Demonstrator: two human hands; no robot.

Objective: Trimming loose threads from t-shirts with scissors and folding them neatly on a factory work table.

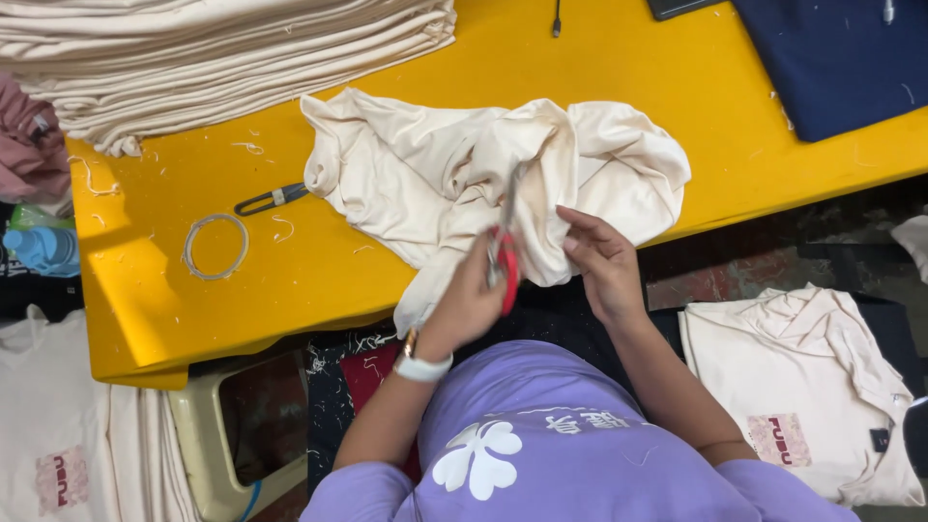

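A crumpled cream garment (pixel 435 174) lies on the yellow table (pixel 193 309) and hangs over its near edge. My left hand (pixel 464 304), with a white watch at the wrist, grips red-handled scissors (pixel 507 271) whose blades point up into the cloth. My right hand (pixel 604 266) pinches the garment's lower edge just right of the blades. My purple shirt fills the bottom of the view.
A tall stack of folded cream garments (pixel 222 58) sits at the table's far left. Dark-handled snips (pixel 271 198) and a thin loop of cord (pixel 215 246) lie left of the garment. Navy cloth (pixel 841 58) lies far right. Below the table are more cream garments (pixel 802 387) and a pale stool (pixel 208 454).
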